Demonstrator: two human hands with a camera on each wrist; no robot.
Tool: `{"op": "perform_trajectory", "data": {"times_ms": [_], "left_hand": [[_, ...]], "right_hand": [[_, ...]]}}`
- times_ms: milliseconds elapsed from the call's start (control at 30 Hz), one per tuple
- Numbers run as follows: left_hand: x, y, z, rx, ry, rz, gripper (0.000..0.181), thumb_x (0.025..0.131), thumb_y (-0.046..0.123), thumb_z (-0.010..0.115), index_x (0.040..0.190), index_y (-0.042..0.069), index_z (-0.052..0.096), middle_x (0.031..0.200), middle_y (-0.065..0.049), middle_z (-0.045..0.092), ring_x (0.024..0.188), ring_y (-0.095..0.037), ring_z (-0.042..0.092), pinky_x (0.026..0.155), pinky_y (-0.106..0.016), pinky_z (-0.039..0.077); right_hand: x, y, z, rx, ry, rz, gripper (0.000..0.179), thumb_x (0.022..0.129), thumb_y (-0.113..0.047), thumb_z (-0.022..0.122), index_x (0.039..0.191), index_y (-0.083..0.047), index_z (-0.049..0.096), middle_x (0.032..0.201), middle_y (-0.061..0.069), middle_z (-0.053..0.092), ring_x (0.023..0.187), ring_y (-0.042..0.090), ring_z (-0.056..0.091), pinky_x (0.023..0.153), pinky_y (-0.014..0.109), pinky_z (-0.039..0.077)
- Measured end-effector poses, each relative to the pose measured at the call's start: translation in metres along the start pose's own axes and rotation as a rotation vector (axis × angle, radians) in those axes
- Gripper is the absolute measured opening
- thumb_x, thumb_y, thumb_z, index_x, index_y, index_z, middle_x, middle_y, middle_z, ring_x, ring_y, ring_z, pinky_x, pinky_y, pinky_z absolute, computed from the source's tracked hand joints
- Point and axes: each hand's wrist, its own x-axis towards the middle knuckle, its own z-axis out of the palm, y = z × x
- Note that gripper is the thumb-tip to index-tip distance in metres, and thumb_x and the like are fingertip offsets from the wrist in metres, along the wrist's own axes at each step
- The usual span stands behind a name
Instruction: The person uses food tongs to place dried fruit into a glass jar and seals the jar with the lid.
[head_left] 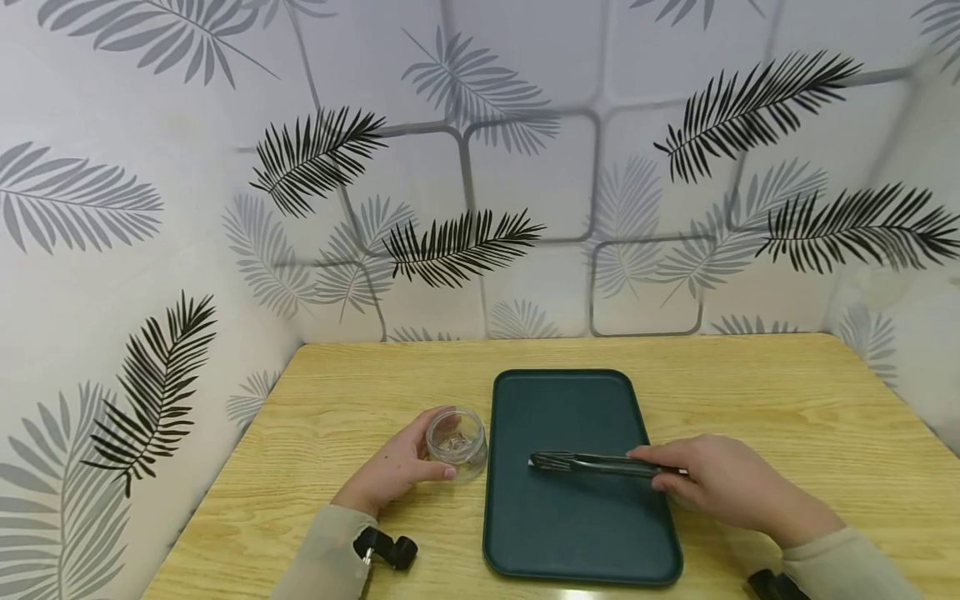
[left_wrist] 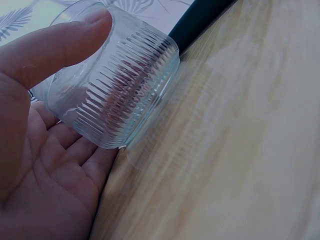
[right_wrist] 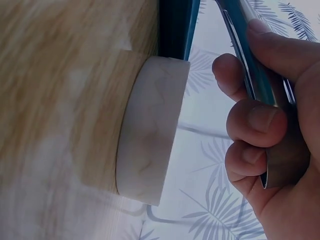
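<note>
My left hand (head_left: 393,467) holds a clear glass jar (head_left: 467,460) just left of the dark green tray (head_left: 577,533). In the left wrist view the thumb lies against the jar's upper side and the fingers reach behind its ribbed wall. The jar is upright, its base at the tabletop. Metal tongs (head_left: 600,465) are gripped near their handle end by my right hand (head_left: 723,483), at the tray's right edge. Their dark tips point left over the middle of the tray, and the two arms lie close together. Whether the tips touch the tray I cannot tell.
A low, round, whitish block (right_wrist: 150,130) with faint veining sits on the table beside the tray in the right wrist view; the head view hides it. The wooden table (head_left: 375,383) meets a leaf-patterned wall (head_left: 540,275) at its back edge.
</note>
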Motion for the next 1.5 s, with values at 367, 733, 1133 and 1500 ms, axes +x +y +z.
{"op": "perform_trajectory", "data": {"times_ms": [367, 733, 1133, 1500], "left_hand": [[0.003, -0.003, -0.003, -0.008, -0.013, 0.023, 0.086, 0.088, 0.016, 0.081, 0.158, 0.019, 0.031, 0.158, -0.006, 0.039, 0.146, -0.022, 0.033, 0.115, -0.044, 0.028], [-0.005, -0.006, 0.001, -0.035, -0.010, 0.026, 0.086, 0.087, 0.011, 0.081, 0.158, 0.017, 0.032, 0.158, -0.008, 0.040, 0.145, -0.023, 0.035, 0.113, -0.036, 0.031], [-0.001, -0.005, 0.000, -0.021, -0.019, 0.023, 0.086, 0.087, 0.012, 0.081, 0.157, 0.018, 0.032, 0.158, -0.006, 0.040, 0.146, -0.022, 0.033, 0.114, -0.039, 0.030], [0.002, -0.001, 0.000, -0.003, 0.012, 0.008, 0.086, 0.085, 0.010, 0.082, 0.156, 0.017, 0.034, 0.154, -0.007, 0.043, 0.140, -0.023, 0.041, 0.111, -0.033, 0.033]], "right_hand": [[0.000, -0.001, -0.001, -0.009, 0.081, -0.049, 0.040, 0.098, -0.029, 0.068, 0.137, -0.021, 0.066, 0.119, -0.007, 0.071, 0.099, 0.008, 0.068, 0.078, 0.036, 0.057], [0.016, -0.018, -0.005, -0.010, 0.117, -0.050, 0.042, 0.100, -0.032, 0.065, 0.140, -0.022, 0.064, 0.122, -0.004, 0.071, 0.095, 0.007, 0.069, 0.077, 0.036, 0.056], [0.054, -0.046, 0.000, -0.053, 0.205, -0.090, 0.043, 0.098, -0.032, 0.068, 0.140, -0.025, 0.064, 0.114, -0.006, 0.073, 0.076, -0.001, 0.060, 0.065, 0.029, 0.047], [0.068, -0.052, -0.004, -0.075, 0.224, -0.123, 0.043, 0.096, -0.030, 0.071, 0.138, -0.023, 0.065, 0.110, -0.006, 0.074, 0.081, 0.003, 0.065, 0.064, 0.028, 0.048]]}}
